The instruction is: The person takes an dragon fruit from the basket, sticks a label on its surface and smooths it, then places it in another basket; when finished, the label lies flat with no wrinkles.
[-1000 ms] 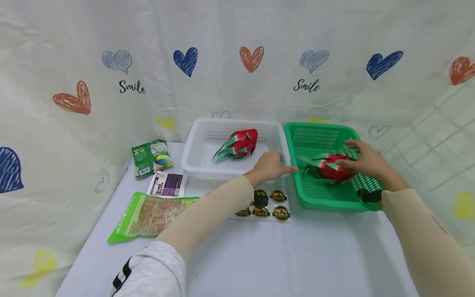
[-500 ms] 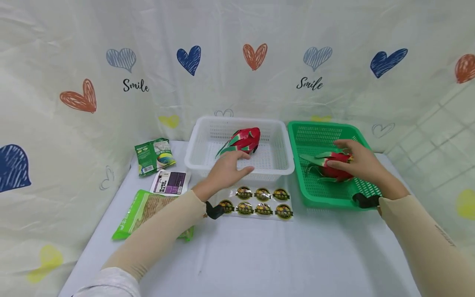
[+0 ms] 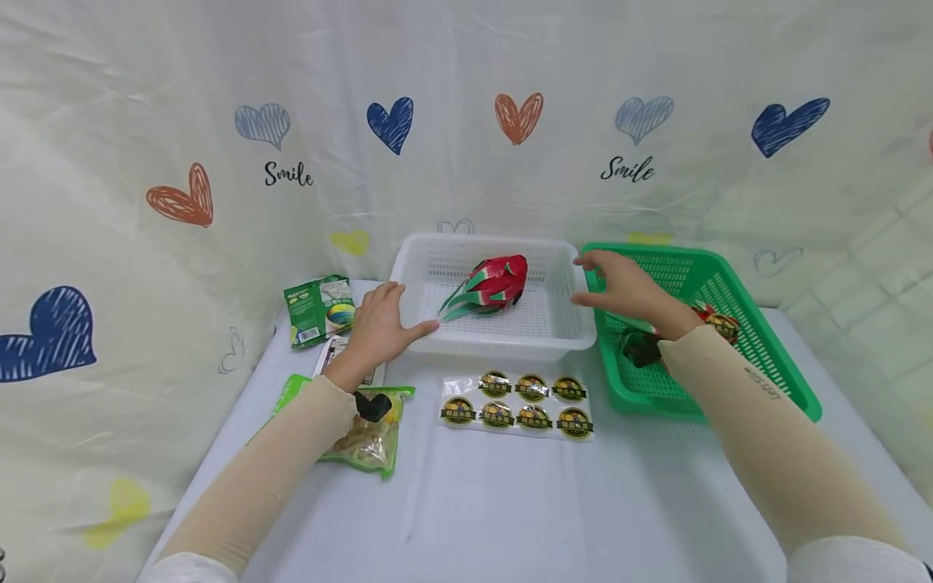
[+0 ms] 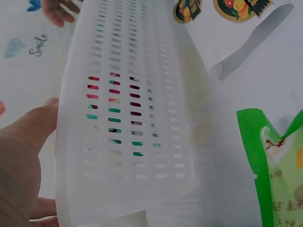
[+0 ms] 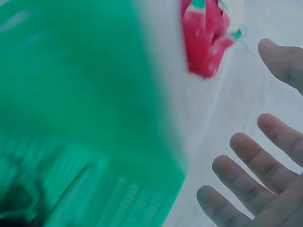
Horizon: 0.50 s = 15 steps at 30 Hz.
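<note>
A white plastic basket (image 3: pixel 503 346) holds one dragon fruit (image 3: pixel 503 279), red with green leaf tips. My left hand (image 3: pixel 379 324) is at the basket's left end, thumb and fingers spread; in the left wrist view the thumb meets the rim. Over the gap between the baskets, my right hand (image 3: pixel 630 291) reaches toward the white basket's right rim, fingers apart and holding nothing. The green basket (image 3: pixel 790 385) contains another dragon fruit (image 3: pixel 707 312) with a round sticker (image 3: pixel 723 326), mostly hidden beneath my right forearm.
A sheet of round black-and-gold stickers (image 3: pixel 496 414) lies in front of the white basket. On the left are a green packet (image 3: pixel 318 316), a white packet partly covered by my left hand, and a green-edged clear food bag (image 3: pixel 375 449). A heart-printed sheet (image 3: pixel 466 121) hangs behind.
My left hand has moved left from the white basket's near right corner to its left end. My right hand has left the dragon fruit in the green basket and moved left toward the white basket.
</note>
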Each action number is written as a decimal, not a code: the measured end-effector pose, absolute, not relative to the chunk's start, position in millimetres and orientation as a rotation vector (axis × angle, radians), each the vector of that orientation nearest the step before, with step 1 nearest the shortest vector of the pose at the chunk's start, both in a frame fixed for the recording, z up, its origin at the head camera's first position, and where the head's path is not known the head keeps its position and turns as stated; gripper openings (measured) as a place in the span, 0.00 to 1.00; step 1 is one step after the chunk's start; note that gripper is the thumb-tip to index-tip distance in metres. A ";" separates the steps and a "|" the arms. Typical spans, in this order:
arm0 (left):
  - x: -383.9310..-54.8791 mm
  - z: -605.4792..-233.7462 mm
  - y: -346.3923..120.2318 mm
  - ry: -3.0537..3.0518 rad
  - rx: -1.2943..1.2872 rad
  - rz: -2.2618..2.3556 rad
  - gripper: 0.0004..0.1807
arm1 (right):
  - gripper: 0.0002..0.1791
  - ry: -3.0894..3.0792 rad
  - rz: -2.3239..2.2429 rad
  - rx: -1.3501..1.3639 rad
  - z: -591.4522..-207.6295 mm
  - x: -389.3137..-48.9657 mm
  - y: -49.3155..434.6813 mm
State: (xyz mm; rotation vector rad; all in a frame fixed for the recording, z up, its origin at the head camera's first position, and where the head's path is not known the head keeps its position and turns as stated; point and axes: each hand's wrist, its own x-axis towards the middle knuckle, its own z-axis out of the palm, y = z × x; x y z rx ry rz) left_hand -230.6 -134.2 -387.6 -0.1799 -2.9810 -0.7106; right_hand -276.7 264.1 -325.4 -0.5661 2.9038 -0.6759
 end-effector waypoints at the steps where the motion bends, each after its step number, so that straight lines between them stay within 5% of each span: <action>1: -230.5 -388.0 -135.4 -2.984 -0.170 -0.721 0.56 | 0.40 2.896 -0.670 -0.576 -327.4 -282.1 255.3; 10: -214.9 -395.5 -146.7 -2.927 -0.016 -1.011 0.61 | 0.38 2.833 -0.629 -0.636 -341.8 -317.1 195.4; 15: -205.6 -402.5 -153.1 -2.923 0.174 -1.344 0.53 | 0.40 2.840 -0.587 -0.623 -344.9 -334.3 176.0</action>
